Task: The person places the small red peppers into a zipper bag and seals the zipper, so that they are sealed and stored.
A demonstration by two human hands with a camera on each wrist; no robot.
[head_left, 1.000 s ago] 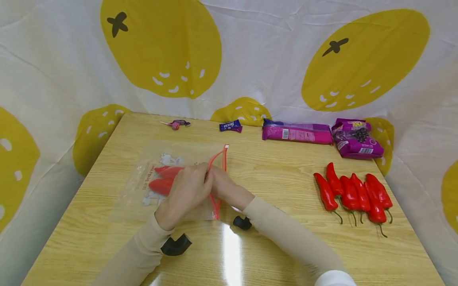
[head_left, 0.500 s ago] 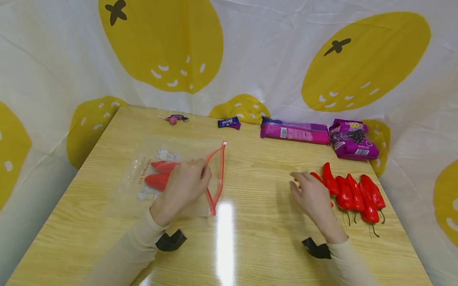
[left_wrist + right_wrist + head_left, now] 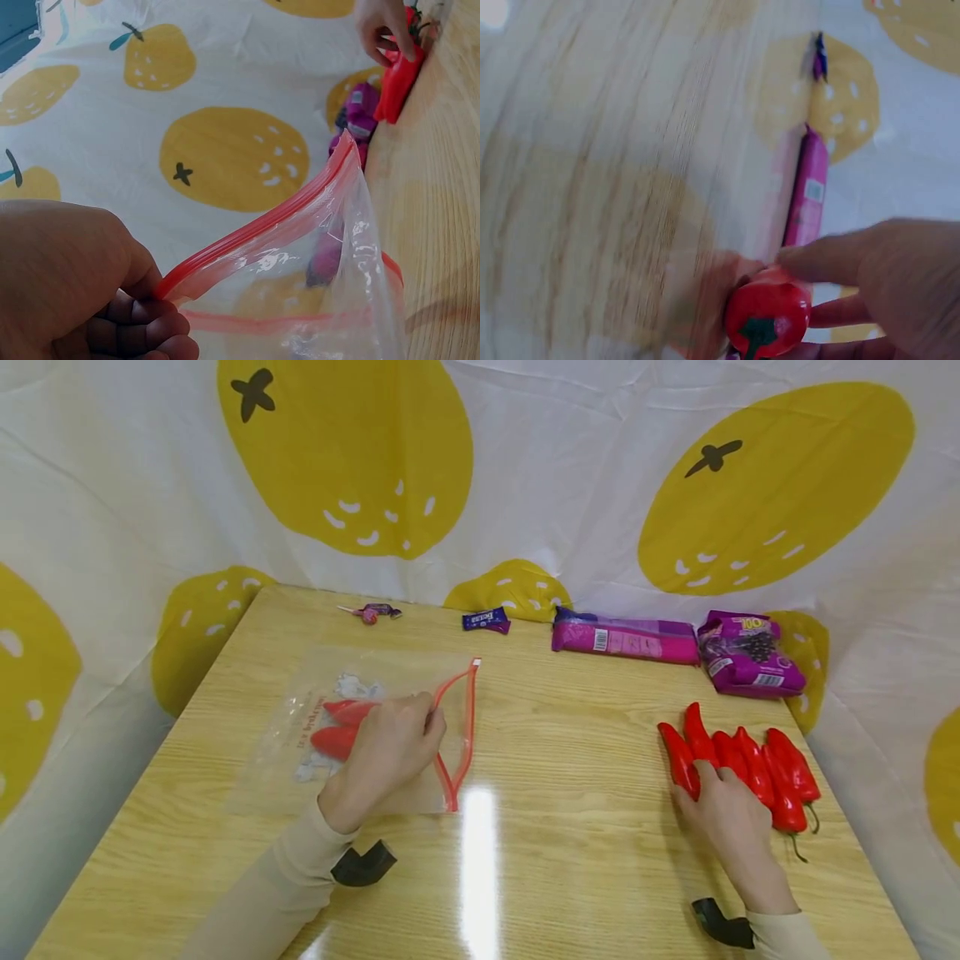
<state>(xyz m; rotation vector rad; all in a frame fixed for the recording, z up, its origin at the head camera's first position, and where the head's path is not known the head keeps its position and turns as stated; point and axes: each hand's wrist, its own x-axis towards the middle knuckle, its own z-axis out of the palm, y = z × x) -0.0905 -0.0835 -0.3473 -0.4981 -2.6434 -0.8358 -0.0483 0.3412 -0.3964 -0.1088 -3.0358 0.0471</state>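
On the left of the table lies a clear zip bag (image 3: 412,670) with a red zip edge. Two red peppers (image 3: 333,742) show inside it, partly hidden by my left hand (image 3: 392,739). That hand pinches the bag's near zip edge (image 3: 247,236) between thumb and curled fingers, and the mouth gapes. Over at the right, my right hand (image 3: 731,822) has its thumb and fingers around the leftmost red pepper (image 3: 677,752) of a row. The right wrist view shows this pepper's green stem end (image 3: 759,330), with the thumb along its side.
Several more red peppers (image 3: 757,768) lie close beside the right hand. Along the back stand a purple grape-print pack (image 3: 750,656) and a long pink-purple packet (image 3: 626,639). Small wrapped bars (image 3: 486,621) and a lollipop (image 3: 369,616) lie further left, before a fruit-print cloth (image 3: 555,485).
My right hand has left the bag's mouth, travelled right across the table and taken hold of a pepper. The left hand has kept its grip on the bag.
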